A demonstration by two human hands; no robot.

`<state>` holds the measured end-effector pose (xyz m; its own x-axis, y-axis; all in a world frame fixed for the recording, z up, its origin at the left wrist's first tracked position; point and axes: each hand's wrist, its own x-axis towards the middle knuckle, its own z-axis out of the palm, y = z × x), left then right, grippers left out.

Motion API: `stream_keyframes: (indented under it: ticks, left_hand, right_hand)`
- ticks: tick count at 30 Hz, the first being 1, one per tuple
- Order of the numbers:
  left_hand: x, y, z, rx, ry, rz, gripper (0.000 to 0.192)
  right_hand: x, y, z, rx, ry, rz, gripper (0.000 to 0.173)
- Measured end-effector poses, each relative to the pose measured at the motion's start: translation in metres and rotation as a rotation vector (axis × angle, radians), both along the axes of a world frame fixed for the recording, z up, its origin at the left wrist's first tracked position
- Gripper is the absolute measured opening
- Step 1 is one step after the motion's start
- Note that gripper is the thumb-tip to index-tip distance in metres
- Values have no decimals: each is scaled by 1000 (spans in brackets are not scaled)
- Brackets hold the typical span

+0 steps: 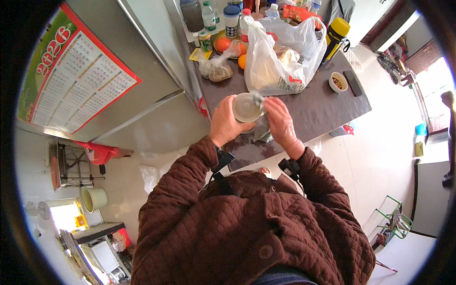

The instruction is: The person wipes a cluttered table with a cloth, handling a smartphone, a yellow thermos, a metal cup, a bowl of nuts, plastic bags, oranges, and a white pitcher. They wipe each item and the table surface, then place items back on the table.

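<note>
My left hand [225, 123] grips a round, pale translucent plastic container [246, 108] over the near left part of the dark tabletop [313, 110]. At the container's right rim, my right hand [283, 123] has its fingers closed on a small greyish-white crumpled piece [257, 99], blurred and perhaps cloth or plastic. Below and between the hands lies a dark, see-through plastic bag [263, 130], partly covered by them. Just beyond the container stands a full white plastic carrier bag [262, 71] with red and black print.
A knotted clear bag [219, 73] and an orange [242, 61] lie at the back left, near several bottles [209, 19]. Rightward are a yellow-capped flask [335, 35], a small bowl [335, 87] and a dark slim device [352, 83]. A refrigerator [156, 60] flanks the table's left.
</note>
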<state>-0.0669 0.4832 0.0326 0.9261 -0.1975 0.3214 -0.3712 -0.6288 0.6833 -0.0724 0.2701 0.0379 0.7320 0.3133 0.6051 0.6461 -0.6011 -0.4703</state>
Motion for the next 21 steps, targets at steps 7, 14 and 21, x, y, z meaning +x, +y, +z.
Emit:
stream_keyframes:
  ticks: [7, 14, 21]
  left_hand:
    - [1, -1, -8, -63, 49, -30, 99]
    - [-5, -1, -7, 29, -36, -23, 94]
    - [-5, -4, -12, 48, -11, -1, 93]
  right_hand:
    - [19, 9, 4, -85, 65, 78, 36]
    - [-23, 13, 11, -67, 32, 105, 42]
    - [-18, 29, 23, -184, 4, 233, 43]
